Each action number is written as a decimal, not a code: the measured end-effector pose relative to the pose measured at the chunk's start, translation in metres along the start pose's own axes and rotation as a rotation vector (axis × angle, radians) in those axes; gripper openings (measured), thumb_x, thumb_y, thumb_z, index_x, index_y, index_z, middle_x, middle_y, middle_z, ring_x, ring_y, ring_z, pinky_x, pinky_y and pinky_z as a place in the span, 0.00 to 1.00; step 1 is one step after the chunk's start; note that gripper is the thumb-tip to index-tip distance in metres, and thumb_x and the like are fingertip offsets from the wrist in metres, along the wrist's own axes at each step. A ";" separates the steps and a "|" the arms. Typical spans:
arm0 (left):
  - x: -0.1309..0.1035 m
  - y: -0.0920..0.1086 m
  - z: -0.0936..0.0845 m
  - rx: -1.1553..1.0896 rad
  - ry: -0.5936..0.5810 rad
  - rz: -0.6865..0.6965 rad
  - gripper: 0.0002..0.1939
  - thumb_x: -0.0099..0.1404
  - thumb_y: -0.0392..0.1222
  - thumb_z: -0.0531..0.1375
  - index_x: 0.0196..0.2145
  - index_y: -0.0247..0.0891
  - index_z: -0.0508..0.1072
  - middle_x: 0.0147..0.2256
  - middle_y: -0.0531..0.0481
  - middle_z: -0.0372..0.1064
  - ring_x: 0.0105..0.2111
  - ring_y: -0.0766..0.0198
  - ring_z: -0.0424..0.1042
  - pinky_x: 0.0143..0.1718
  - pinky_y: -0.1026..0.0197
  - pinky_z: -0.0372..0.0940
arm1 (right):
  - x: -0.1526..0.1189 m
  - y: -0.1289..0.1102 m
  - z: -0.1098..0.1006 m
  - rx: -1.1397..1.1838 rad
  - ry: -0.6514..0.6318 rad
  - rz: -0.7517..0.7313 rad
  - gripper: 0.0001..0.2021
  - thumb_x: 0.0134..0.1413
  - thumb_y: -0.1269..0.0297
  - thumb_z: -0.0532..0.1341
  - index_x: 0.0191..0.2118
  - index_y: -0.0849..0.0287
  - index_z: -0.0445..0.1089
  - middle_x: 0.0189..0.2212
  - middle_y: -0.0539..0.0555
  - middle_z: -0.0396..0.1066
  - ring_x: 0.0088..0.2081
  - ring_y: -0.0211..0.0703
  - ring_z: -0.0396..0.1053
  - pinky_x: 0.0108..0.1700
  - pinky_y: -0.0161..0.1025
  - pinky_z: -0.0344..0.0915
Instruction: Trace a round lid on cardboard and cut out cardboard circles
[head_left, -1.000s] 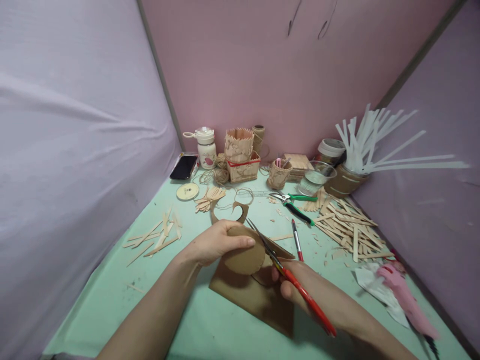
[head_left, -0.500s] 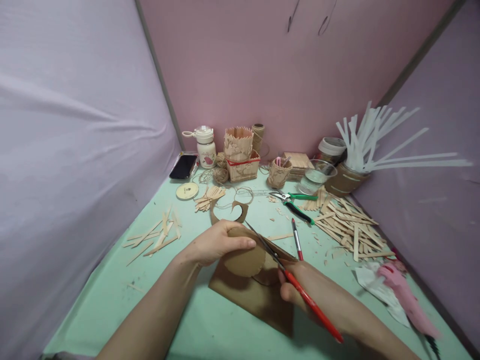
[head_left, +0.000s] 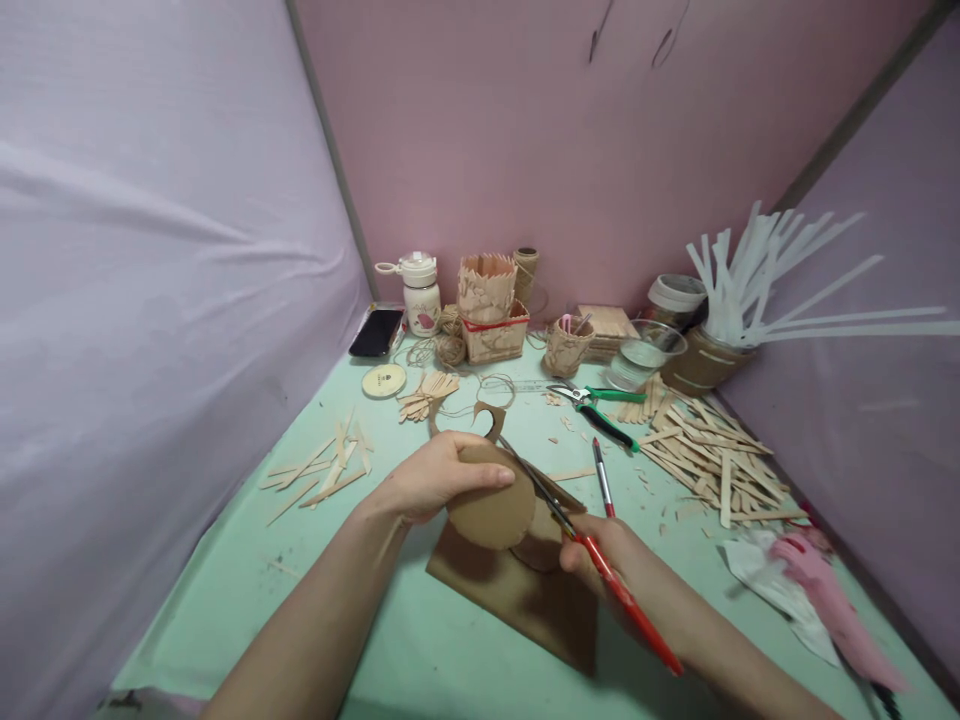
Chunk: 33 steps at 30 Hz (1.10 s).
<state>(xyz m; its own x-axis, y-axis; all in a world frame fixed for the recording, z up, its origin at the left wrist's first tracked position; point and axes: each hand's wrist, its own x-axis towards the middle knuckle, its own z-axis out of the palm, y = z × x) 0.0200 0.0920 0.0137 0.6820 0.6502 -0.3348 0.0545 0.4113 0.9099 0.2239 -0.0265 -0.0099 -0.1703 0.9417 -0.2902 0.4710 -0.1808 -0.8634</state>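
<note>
My left hand (head_left: 442, 478) pinches a round cardboard disc (head_left: 495, 510), thumb on top and fingers beneath. In my right hand (head_left: 600, 550) is a pair of red-handled scissors (head_left: 626, 600), its blades angled up and left along the disc's right edge. A strip of cardboard (head_left: 559, 490) runs beside the blades, by my right fingers. Below the disc lies a larger brown cardboard sheet (head_left: 517, 605) on the green table. A curved cardboard offcut (head_left: 491, 420) rests just beyond my left hand.
Loose craft sticks lie at left (head_left: 334, 470) and in a heap at right (head_left: 712, 455). Green-handled pruning shears (head_left: 607, 415) and a red-and-silver pen (head_left: 603, 480) lie ahead. A pink glue gun (head_left: 832, 600) is at right. Wooden baskets (head_left: 495, 335), a bottle (head_left: 421, 300) and a water bowl (head_left: 641, 360) stand behind.
The view has shifted slightly, so everything sits a little further right. The disc now shows flatter and rounder toward me, with the scissor blades along its edge. Both hands keep their hold.
</note>
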 end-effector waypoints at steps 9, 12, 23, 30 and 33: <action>0.008 -0.009 0.029 -0.423 0.164 0.133 0.19 0.50 0.44 0.72 0.37 0.33 0.76 0.31 0.47 0.76 0.29 0.63 0.74 0.33 0.62 0.69 | 0.009 0.003 -0.003 -0.091 0.181 -0.034 0.28 0.51 0.32 0.51 0.24 0.56 0.55 0.20 0.46 0.53 0.23 0.37 0.50 0.25 0.35 0.49; 0.007 -0.009 0.026 -0.361 0.140 0.119 0.20 0.50 0.44 0.72 0.39 0.33 0.76 0.34 0.46 0.77 0.32 0.61 0.75 0.35 0.62 0.69 | 0.007 0.001 -0.004 -0.068 0.120 -0.190 0.34 0.49 0.25 0.41 0.26 0.56 0.56 0.22 0.47 0.54 0.25 0.38 0.50 0.26 0.36 0.50; 0.007 -0.010 0.031 -0.261 0.241 0.195 0.19 0.51 0.46 0.71 0.38 0.34 0.76 0.32 0.48 0.76 0.30 0.62 0.74 0.34 0.60 0.69 | 0.011 0.015 0.007 0.425 -0.049 -0.246 0.37 0.51 0.27 0.40 0.40 0.58 0.64 0.29 0.52 0.59 0.29 0.42 0.56 0.33 0.40 0.60; 0.005 -0.009 0.029 -0.235 0.135 0.108 0.19 0.51 0.46 0.71 0.38 0.32 0.76 0.33 0.46 0.76 0.31 0.61 0.74 0.34 0.61 0.68 | 0.005 0.000 -0.003 0.224 0.037 -0.315 0.30 0.56 0.32 0.47 0.32 0.57 0.64 0.28 0.50 0.61 0.31 0.42 0.58 0.38 0.41 0.62; 0.005 -0.009 0.026 -0.205 0.117 0.094 0.20 0.51 0.46 0.71 0.38 0.32 0.76 0.33 0.45 0.76 0.31 0.61 0.74 0.33 0.61 0.68 | 0.003 -0.007 -0.006 0.188 0.052 -0.308 0.30 0.56 0.31 0.45 0.32 0.57 0.64 0.27 0.50 0.60 0.30 0.42 0.59 0.38 0.41 0.65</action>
<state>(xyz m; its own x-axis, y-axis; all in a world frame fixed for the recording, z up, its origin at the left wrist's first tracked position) 0.0423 0.0752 0.0105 0.5875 0.7564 -0.2877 -0.1628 0.4587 0.8735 0.2255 -0.0207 -0.0017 -0.2328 0.9725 0.0123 0.2361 0.0687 -0.9693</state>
